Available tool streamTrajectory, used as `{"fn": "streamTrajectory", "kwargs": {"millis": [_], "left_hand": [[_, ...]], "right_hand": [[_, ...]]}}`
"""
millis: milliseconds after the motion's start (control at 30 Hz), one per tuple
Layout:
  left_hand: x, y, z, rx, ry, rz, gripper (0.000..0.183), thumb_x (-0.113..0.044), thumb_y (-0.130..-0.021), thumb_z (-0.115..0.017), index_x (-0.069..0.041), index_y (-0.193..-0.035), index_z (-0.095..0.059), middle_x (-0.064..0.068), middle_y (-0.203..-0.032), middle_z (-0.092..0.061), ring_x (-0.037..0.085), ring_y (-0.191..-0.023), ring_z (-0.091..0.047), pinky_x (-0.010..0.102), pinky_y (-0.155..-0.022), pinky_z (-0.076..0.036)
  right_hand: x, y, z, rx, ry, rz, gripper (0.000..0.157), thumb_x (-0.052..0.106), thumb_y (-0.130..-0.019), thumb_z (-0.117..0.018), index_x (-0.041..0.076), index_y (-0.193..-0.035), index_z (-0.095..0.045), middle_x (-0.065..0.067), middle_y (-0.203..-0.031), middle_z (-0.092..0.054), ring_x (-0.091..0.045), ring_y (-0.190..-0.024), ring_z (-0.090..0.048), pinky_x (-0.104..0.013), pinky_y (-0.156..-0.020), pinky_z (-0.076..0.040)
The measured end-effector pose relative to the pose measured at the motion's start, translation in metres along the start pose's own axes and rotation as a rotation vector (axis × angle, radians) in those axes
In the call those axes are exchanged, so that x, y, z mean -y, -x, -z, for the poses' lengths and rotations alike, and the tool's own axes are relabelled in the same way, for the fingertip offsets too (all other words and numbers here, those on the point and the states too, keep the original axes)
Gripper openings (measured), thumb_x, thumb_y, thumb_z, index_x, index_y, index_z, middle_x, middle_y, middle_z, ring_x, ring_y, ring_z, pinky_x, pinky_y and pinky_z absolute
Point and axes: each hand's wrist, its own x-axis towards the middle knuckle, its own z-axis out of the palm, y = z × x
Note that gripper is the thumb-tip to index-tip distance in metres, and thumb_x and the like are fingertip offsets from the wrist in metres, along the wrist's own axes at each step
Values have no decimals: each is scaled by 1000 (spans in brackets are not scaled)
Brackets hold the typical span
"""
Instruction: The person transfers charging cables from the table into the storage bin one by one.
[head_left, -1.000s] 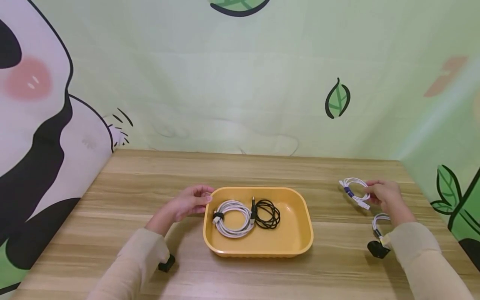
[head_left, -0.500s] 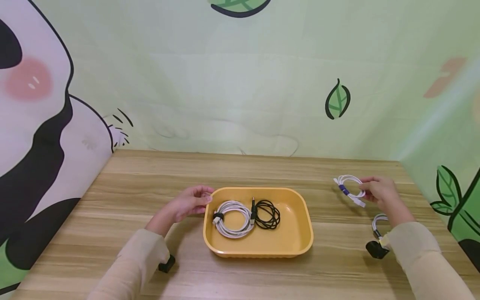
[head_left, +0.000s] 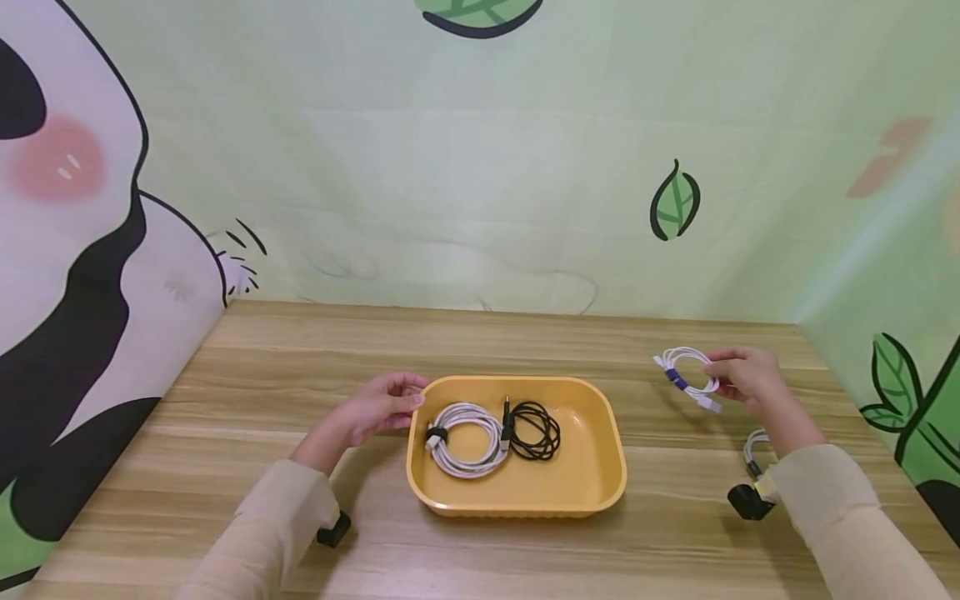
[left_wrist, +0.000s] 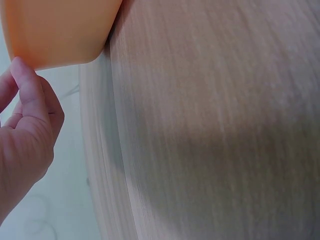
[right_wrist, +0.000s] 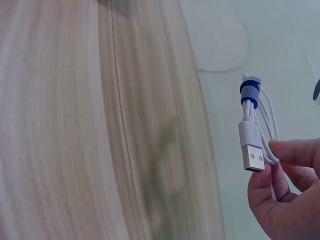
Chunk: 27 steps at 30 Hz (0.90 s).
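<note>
Near the right side of the table my right hand (head_left: 746, 379) pinches a coiled white USB cable (right_wrist: 250, 132) between thumb and fingers, holding it up above the wood. A dark blue strap (head_left: 676, 379) wraps the coil, and its metal plug points down in the right wrist view. My left hand (head_left: 384, 408) pinches the left rear corner of a yellow tray (head_left: 517, 507) at the rim. Inside the tray lie a thick light-grey cable coil (head_left: 470, 472) with a black tie and, beside it, a thin black cable (head_left: 506, 422). The tray's right part shows bare floor.
Another light-coloured cable (head_left: 750, 454) lies on the table, partly hidden under my right forearm. Black wrist cameras (head_left: 751, 502) hang below both sleeves. A printed green backdrop (head_left: 480, 208) rises behind the wooden table (head_left: 525, 337).
My right hand has carried the white USB cable a little leftward and up, toward the tray. The left hand and the tray have stayed in place.
</note>
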Motion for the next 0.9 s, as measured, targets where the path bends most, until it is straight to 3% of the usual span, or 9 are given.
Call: {"fn": "streamTrajectory", "kwargs": {"millis": [200,567,900], "left_hand": [[3,-2,1,8,8,-3,39,-7,-89,-50,5,-124,-38,2,-91,-45,8,-77,-51,18,-65,-48],[3,-2,2,9,3,-6,39,-8,-89,-49,5,-124,-38,3,-92,-46,8,-77,-51,18,-65,-48],[3,-2,1,8,-1,-5,38,-7,-89,-49,5,-124,-38,1,-90,-45,8,-77,-51,18,-65,-48]], "right_hand": [[4,2,-3,12,12,10,12,5,-84,-54,6,-96,-54,9,-63,-56,-6,-60,-53,-21,-58,-49],[14,8,-13,41,-12,41,11,6,-82,-57,16,-84,-56,9,-64,-58,-4,-60,-54,-21,-58,-50],[24,15,-28,76,-17,64,12,1,-80,-57,8,-90,-54,7,-66,-57,-5,-62,-54,-21,-59,-50]]}}
